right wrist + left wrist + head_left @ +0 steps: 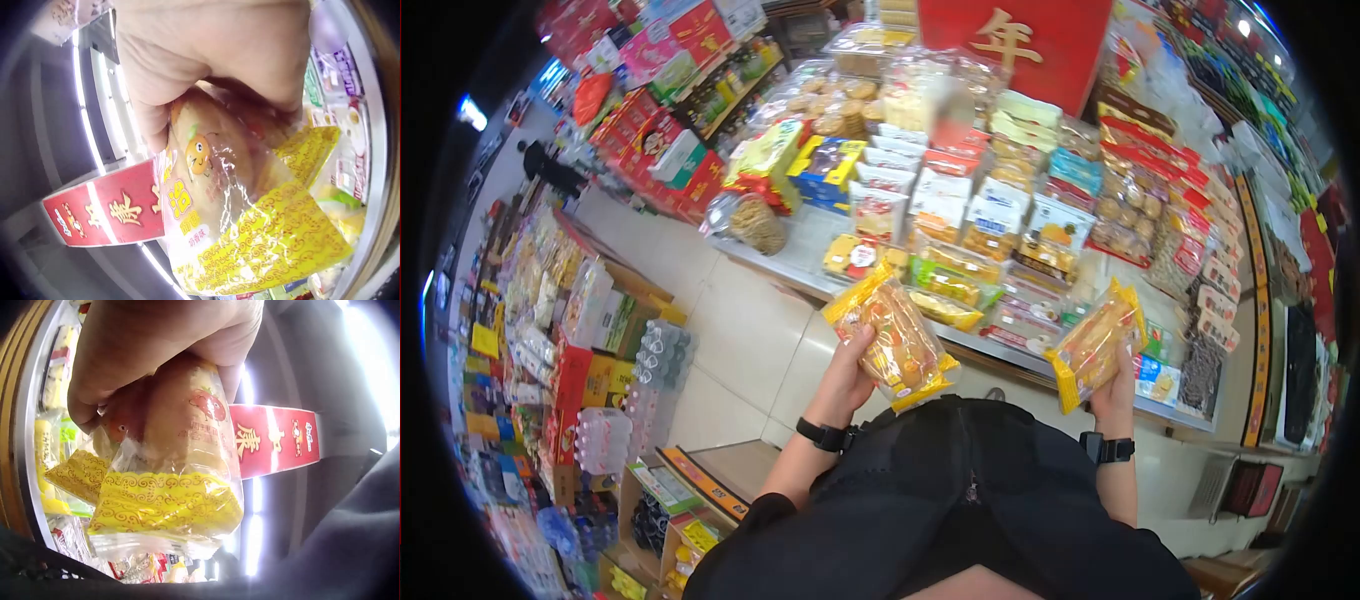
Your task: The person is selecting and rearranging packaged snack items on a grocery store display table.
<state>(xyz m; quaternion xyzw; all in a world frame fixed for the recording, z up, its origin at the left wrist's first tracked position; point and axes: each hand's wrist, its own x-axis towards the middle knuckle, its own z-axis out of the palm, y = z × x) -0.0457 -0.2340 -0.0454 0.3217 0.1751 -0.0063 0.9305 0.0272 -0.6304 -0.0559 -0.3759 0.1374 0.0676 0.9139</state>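
The clear, yellow-ended red-cartoon bread pack (895, 342) was tilted in the left hand (852, 368) and the similar orange-cartoon bread pack (1094, 346) in the right hand (1116, 388), both near the surface's front edge (798, 258).

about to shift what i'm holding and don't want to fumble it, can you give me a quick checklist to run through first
1. Left hand grips its yellow-ended bread pack: ok, the thumb lies across the front.
2. Right hand grips the other bread pack: ok, held at its side.
3. Packs clear of each other: ok, there is a gap between them.
4. A hand free for anything else on the display table: not ok, both are occupied.
5. Wrappers fully sealed: cannot tell, the hands hide part of each.
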